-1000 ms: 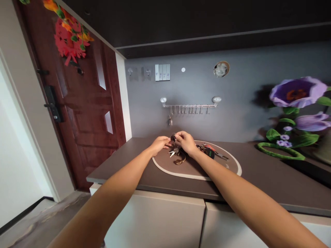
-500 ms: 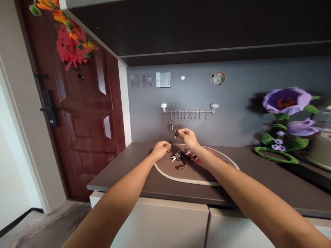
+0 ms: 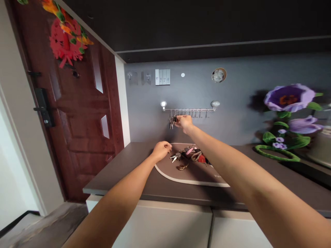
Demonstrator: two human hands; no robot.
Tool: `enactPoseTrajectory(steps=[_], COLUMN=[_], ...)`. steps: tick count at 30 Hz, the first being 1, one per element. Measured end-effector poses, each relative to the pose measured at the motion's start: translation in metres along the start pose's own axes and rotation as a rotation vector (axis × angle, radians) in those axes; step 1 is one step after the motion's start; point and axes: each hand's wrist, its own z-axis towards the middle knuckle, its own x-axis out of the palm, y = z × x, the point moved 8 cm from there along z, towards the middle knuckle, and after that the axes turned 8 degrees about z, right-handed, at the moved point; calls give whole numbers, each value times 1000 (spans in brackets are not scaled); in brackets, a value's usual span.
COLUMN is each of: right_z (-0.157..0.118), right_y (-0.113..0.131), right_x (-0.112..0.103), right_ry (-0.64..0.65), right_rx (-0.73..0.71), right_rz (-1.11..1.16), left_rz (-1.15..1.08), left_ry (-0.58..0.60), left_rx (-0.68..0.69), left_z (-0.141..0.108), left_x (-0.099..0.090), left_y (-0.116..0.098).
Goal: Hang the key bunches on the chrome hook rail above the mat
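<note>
My right hand [image 3: 184, 122] pinches a key ring with a black piece [image 3: 175, 119] just below the left part of the clear hook rail [image 3: 188, 110]. Directly left of it, a pair of silver keys [image 3: 171, 124] hangs from the rail. My left hand [image 3: 162, 150] rests low over the left edge of the brown mat [image 3: 191, 175], its fingers loosely curled, with nothing visible in them. Beside it on the mat lie silver keys [image 3: 176, 157], a brown strap loop [image 3: 183, 167], a pink item [image 3: 190, 151] and a red tag [image 3: 201, 158]. My right forearm covers part of the mat.
A dark overhead cabinet [image 3: 207, 24] spans the top. On the right of the counter [image 3: 113, 172] stands a purple plush flower [image 3: 289, 98] with a green base. Small clear hooks [image 3: 148, 76] and a labelled switch panel [image 3: 162, 76] are on the wall. A red-brown door [image 3: 88, 127] is at left.
My right hand has risen with its key ring from below the rail to close under the hooks, beside the hanging keys. The left hand has stayed nearly still. The view has shifted slightly.
</note>
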Motion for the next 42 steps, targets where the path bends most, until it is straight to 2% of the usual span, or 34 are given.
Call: enactPoseTrajectory(steps=[8,15,29,42], right_z=[18,24,19,15], right_y=[-7,-16,-27,-32], right_x=[1,0,-2,-10], right_ry=[-130,-171,-105,-20], right_rx=[39,67,70,20], right_rz=[-11,20,21,-123], left_rz=[19,37,-13,-93], left_ry=[12,19,34,66], left_rx=[-6,5,-32,-37], left_z=[0,-1,-1,-4], left_x=[1,1,3,2], left_y=[-1,-3,0,-6])
